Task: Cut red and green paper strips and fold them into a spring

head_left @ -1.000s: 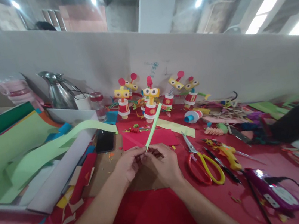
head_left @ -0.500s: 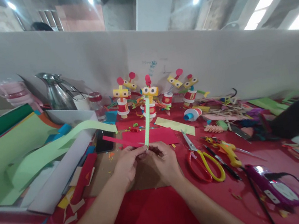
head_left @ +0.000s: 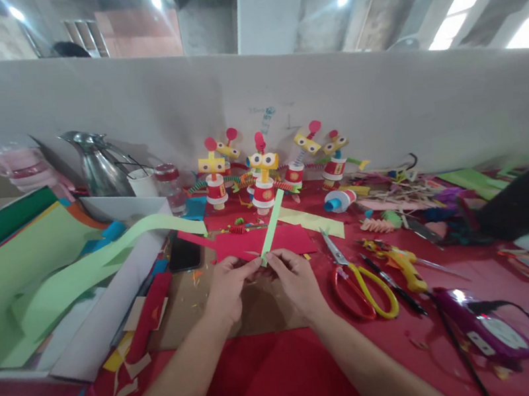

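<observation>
My left hand (head_left: 229, 290) and my right hand (head_left: 299, 279) meet above a brown board (head_left: 183, 318), fingers pinched together. Between their fingertips is the lower end of a light green paper strip (head_left: 273, 223), which slants up and to the right. A red paper strip (head_left: 196, 241) runs from the same pinch out to the left, its inner end hidden by the fingers. How the two strips join cannot be made out. Behind them lies a red paper sheet (head_left: 296, 240), with a pale yellow-green paper piece (head_left: 316, 222) partly over it.
Several paper-cup robot figures (head_left: 264, 193) stand by the partition. Scissors (head_left: 338, 254), a pen (head_left: 394, 288), a yellow glue gun (head_left: 409, 272) and a purple device (head_left: 486, 330) with cords lie right. A box of coloured paper (head_left: 111, 309) and a phone (head_left: 184, 254) are left.
The green strip has swung from nearly upright to a slant toward the right. Both hands stay pinched in about the same place, and the red strip has shifted slightly.
</observation>
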The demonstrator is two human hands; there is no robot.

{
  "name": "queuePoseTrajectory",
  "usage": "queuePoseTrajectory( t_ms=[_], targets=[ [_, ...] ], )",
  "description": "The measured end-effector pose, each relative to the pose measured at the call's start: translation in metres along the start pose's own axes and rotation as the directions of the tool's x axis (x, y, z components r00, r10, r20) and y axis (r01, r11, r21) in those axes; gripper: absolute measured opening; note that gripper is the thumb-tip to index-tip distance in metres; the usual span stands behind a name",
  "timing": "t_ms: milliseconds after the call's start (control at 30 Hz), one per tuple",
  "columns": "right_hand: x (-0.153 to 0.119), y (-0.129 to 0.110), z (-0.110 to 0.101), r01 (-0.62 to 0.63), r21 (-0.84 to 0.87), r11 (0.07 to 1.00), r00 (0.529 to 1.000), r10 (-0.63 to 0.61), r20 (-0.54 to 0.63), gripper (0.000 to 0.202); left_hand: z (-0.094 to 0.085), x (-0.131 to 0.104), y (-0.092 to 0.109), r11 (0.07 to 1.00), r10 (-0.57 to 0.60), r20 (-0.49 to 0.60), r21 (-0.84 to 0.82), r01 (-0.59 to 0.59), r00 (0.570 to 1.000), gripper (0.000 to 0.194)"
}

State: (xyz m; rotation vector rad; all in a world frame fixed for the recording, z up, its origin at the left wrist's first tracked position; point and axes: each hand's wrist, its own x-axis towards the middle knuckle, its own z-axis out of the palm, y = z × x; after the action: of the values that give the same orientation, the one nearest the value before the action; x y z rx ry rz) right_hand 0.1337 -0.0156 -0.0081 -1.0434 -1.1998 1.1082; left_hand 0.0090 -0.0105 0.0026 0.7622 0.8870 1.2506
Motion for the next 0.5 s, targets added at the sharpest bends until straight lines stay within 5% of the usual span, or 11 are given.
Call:
queuePoseTrajectory(
  t_ms=[200, 500],
  targets=[
    [-0.0005, 0.0026, -0.0011, 0.036, -0.082, 0.996, 0.999, -0.038, -0.026, 0.021, 0.0043, -0.0017, 0.0014, 1.000, 0.024, 0.016, -0.012, -0.024, 1.000, 0.026],
    [0.0006, -0.0040, 0.0017, -0.064, 0.129, 0.990, 0.998, 0.064, 0.001, 0.012, 0.0028, -0.0017, -0.0022, 0.998, 0.037, 0.046, -0.050, -0.034, 0.998, 0.024]
  ],
)
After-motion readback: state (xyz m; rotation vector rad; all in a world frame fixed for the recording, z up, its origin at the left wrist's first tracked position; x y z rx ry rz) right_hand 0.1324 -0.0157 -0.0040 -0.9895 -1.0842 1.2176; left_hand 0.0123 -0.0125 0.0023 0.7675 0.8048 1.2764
